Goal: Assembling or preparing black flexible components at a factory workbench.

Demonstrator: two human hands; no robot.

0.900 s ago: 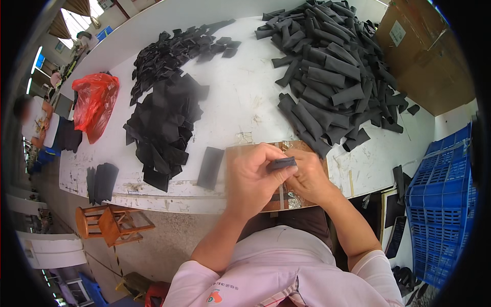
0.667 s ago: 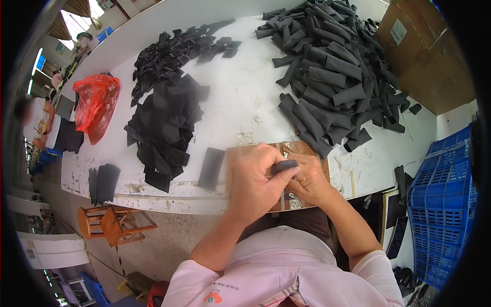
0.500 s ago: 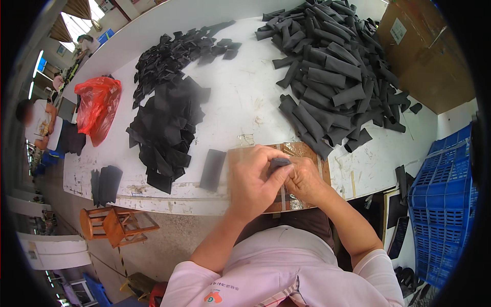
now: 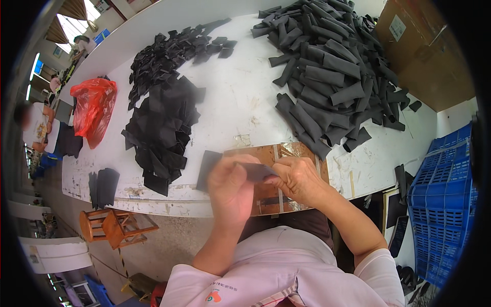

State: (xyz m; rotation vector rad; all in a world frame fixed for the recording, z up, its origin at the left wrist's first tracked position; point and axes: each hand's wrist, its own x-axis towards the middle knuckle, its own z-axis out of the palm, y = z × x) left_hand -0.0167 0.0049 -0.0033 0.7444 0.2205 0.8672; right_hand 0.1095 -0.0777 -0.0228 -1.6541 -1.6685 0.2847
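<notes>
**Two hands folding a small black fabric piece at a white bench**

We look down on our own hands at the near edge of a white bench [image 4: 240, 102]. Our left hand [image 4: 230, 192] and right hand [image 4: 296, 179] meet over a brown, tape-patched work board [image 4: 302, 151]. Between them we pinch a small black fabric piece [image 4: 258, 171], each grip closed on one end, with fingers curled tight.

The piece looks thin, light and limp, so we judge it will flop or crease unless held near its edges with fingertips.

A flat black piece [image 4: 207, 169] lies just beside the left hand. A pile of flat black cut pieces [image 4: 163, 123] spreads to the left, and a large heap of rolled black strips [image 4: 332, 66] sits at the far right. A red plastic bag [image 4: 94, 110] rests at the far left, and a blue crate [image 4: 445, 204] stands off the bench's right end.
</notes>
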